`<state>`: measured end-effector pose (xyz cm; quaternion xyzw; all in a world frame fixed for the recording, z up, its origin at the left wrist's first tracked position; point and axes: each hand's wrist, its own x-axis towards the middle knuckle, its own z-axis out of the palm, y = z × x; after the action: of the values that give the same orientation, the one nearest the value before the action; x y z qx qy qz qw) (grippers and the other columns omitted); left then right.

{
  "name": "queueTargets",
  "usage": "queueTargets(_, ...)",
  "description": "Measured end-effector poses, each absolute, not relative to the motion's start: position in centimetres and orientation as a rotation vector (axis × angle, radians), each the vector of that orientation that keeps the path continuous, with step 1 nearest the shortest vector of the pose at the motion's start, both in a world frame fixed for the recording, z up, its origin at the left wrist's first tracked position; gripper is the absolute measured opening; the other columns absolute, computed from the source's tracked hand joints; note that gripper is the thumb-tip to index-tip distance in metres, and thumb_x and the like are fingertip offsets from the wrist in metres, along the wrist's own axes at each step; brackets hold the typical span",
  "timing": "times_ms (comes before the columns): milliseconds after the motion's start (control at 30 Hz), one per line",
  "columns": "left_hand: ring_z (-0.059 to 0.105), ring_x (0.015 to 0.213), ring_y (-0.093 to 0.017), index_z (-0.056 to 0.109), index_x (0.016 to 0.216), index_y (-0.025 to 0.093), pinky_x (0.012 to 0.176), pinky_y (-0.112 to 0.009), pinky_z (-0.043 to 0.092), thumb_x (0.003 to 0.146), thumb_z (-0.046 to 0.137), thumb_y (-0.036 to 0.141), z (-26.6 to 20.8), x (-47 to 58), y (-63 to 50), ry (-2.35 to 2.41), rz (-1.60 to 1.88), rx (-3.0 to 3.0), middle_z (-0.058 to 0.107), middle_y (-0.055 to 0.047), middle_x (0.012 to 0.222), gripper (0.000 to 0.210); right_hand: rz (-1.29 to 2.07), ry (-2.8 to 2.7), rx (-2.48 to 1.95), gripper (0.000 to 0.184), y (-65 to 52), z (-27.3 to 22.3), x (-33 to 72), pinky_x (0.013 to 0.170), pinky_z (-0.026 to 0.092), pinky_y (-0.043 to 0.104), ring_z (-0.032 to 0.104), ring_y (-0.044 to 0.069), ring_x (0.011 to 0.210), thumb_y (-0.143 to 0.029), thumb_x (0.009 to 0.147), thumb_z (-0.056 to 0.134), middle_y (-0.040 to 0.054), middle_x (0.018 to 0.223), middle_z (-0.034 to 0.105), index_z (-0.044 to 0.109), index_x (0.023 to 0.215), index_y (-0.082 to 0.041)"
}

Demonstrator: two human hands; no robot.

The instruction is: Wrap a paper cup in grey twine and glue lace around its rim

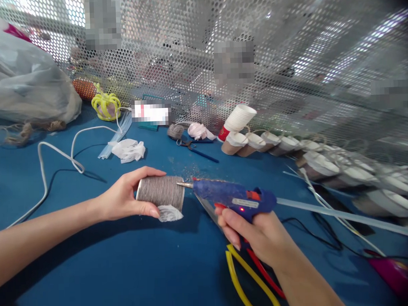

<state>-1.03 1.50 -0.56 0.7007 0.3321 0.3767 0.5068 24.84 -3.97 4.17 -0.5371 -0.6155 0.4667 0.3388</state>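
My left hand (127, 198) holds a paper cup wound with grey-brown cord (160, 190) on its side, thumb below and fingers over the top. A piece of white lace (170, 213) hangs at the cup's lower side, by my thumb tip. In my right hand (250, 229) is a blue hot glue gun (225, 194), fingers wrapped round its handle, a small red light showing. Its metal nozzle points left and meets or nearly meets the cord near the cup's right end. A long clear glue stick (343, 217) runs out of the gun's back.
Scissors with yellow and red handles (253, 276) lie beneath my right hand. Blue-handled pliers (200, 152), white lace (128, 150) and glue sticks (114, 138) lie farther back. Several wrapped cups (253, 143) line the right side, before a perforated metal screen (187, 51). A white cord (42, 176) curls at left.
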Motion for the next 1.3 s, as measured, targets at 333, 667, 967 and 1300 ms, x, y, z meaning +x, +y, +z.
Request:
queueTargets(333, 0.056, 0.086, -0.02, 0.054, 0.114, 0.018, 0.075, -0.027, 0.045, 0.055, 0.078, 0.044, -0.8, -1.3, 1.6, 0.754, 0.978, 1.848, 0.06, -0.007, 0.101, 0.069, 1.237, -1.504, -1.379, 0.032, -3.2, 3.5, 25.0, 0.039, 0.031, 0.024, 0.04, 0.008, 0.035, -0.046, 0.08, 0.058, -0.0058, 0.04, 0.045, 0.055, 0.069, -0.016)
queueTargets(667, 0.051, 0.067, -0.011, 0.048, 0.112, 0.016, 0.056, -0.02, 0.044, 0.069, 0.062, 0.056, 0.1, -0.6, 1.8, 0.786, 0.977, 1.379, 0.054, -0.004, 0.088, 0.06, 1.023, -1.353, -1.574, 0.03, 0.6, 2.9, 27.7, 0.048, 0.038, 0.024, 0.052, 0.011, 0.052, -0.04, 0.064, 0.071, 0.0002, 0.055, 0.059, 0.061, 0.074, -0.013)
queueTargets(967, 0.055, 0.068, -0.01, 0.051, 0.109, 0.018, 0.06, -0.02, 0.046, 0.071, 0.065, 0.05, -0.1, -0.3, 1.5, 0.734, 1.011, 1.056, 0.057, -0.002, 0.086, 0.052, 0.699, -1.526, -1.951, 0.034, 3.5, 0.2, 29.5, 0.044, 0.04, 0.027, 0.051, 0.013, 0.04, -0.048, 0.072, 0.059, 0.0012, 0.046, 0.056, 0.054, 0.058, -0.018)
queueTargets(1300, 0.057, 0.07, -0.012, 0.055, 0.098, 0.017, 0.064, -0.027, 0.051, 0.068, 0.069, 0.048, 0.0, 0.3, 1.1, 0.662, 0.914, 0.861, 0.059, -0.002, 0.081, 0.045, 0.277, -1.87, -1.82, 0.012, 1.4, 4.3, 26.0, 0.093, 0.039, 0.037, 0.055, 0.026, 0.105, -0.03, 0.073, 0.062, 0.0088, 0.102, 0.065, 0.063, 0.08, -0.021)
